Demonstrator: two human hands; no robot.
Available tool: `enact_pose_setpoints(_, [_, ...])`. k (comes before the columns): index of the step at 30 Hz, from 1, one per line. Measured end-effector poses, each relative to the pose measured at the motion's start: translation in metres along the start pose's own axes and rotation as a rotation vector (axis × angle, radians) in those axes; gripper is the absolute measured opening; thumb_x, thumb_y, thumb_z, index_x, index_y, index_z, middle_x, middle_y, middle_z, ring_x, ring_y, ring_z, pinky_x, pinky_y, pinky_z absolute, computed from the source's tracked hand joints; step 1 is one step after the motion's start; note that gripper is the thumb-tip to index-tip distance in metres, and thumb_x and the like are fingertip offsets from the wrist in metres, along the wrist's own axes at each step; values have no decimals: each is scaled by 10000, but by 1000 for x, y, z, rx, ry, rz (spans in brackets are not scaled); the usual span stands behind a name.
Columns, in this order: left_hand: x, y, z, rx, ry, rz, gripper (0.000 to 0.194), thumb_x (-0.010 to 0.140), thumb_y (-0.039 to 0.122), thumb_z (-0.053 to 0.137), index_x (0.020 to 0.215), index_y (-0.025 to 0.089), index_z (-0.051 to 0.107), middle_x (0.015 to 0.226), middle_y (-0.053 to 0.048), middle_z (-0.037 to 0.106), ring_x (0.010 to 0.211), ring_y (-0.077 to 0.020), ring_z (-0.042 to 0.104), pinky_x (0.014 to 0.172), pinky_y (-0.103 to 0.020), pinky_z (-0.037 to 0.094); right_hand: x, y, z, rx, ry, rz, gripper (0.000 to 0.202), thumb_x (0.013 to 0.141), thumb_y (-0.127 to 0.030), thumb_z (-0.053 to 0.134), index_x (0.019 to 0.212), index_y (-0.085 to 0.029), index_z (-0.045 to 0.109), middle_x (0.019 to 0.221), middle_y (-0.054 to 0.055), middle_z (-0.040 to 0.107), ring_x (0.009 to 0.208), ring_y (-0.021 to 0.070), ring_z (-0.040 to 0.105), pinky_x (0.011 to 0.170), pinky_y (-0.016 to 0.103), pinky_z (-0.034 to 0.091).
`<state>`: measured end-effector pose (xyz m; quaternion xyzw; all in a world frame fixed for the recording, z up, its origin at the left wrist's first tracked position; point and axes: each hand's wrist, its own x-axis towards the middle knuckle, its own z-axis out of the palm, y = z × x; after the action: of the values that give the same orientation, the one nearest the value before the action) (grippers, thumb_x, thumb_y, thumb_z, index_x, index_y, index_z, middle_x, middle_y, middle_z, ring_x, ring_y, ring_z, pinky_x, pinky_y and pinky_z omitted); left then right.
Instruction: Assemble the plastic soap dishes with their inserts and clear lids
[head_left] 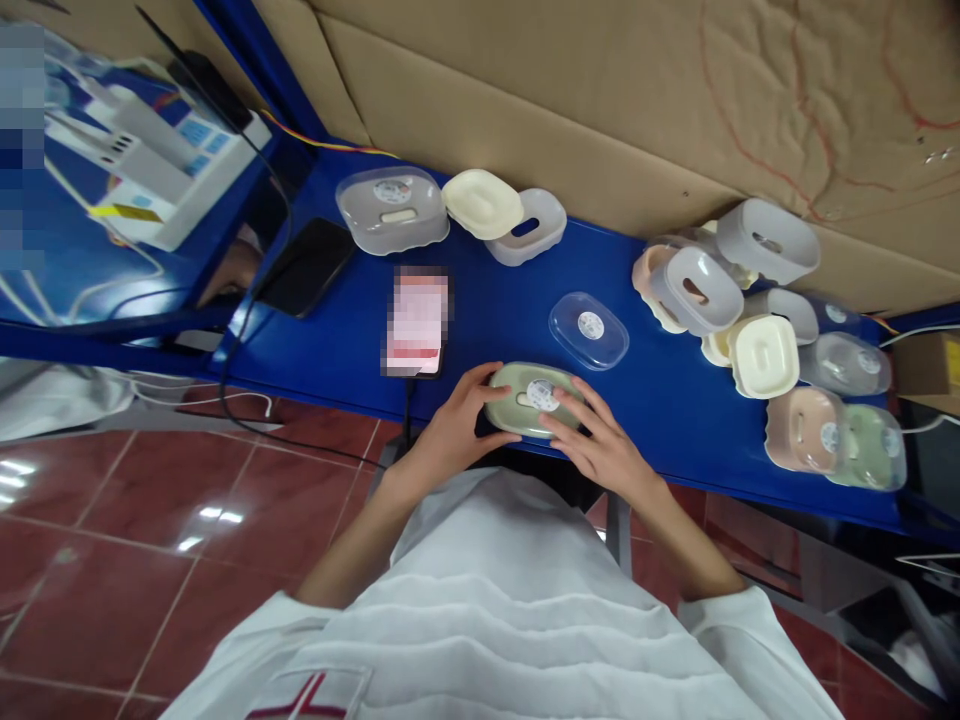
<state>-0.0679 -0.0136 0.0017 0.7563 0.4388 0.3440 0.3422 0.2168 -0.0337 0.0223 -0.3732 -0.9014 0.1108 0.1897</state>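
Note:
A green oval soap box with a clear lid and a round white label lies at the front edge of the blue table. My left hand grips its left end, thumb low and fingers over the top. My right hand holds the right end, with fingertips on the lid close to the label. Just beyond the box lies a loose clear lid with a similar label. To the left of it, a phone with a lit screen rests on the table.
Grey and cream soap box parts stand along the back. More boxes and parts in grey, cream, pink and green are heaped at the right. A dark phone, cables and a white power strip lie to the left.

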Motion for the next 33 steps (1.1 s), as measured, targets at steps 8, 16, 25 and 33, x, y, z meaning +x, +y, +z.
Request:
enact_pose_setpoints(8, [1, -1, -1, -4, -18, -3, 623, 841, 365, 894, 1345, 287, 536, 1589, -141, 512, 1475, -316, 555, 1158, -558, 544, 1, 4, 2, 29, -18, 44, 630, 1023, -286, 686, 1607, -404, 483, 1621, 32, 535, 1613, 337, 337, 1275, 566, 453])
enact_pose_setpoints(16, [2, -5, -7, -4, -41, 52, 568, 882, 388, 853, 1359, 272, 568, 1600, -149, 530, 1472, -304, 566, 1167, -543, 541, 2, 2, 0, -1, -11, 44, 745, 971, -255, 761, 1621, -430, 442, 1814, 34, 107, 1647, 392, 201, 1247, 591, 462])
enact_pose_setpoints(25, [-4, -9, -2, 33, -48, 104, 511, 932, 360, 802, 1369, 294, 547, 1666, -157, 456, 1499, -311, 538, 1135, -548, 574, -5, 3, 7, -46, -6, 30, 741, 957, -202, 775, 1582, -479, 490, 1781, -4, 253, 1637, 385, 235, 1210, 549, 520])
enact_pose_setpoints(33, [0, -6, -1, 8, -28, 81, 509, 913, 397, 823, 1323, 254, 558, 1607, -171, 516, 1476, -304, 562, 1160, -543, 552, 4, 7, 1, -18, -36, 35, 725, 987, -322, 744, 1635, -398, 429, 1774, 68, 271, 1648, 357, 224, 1252, 558, 470])
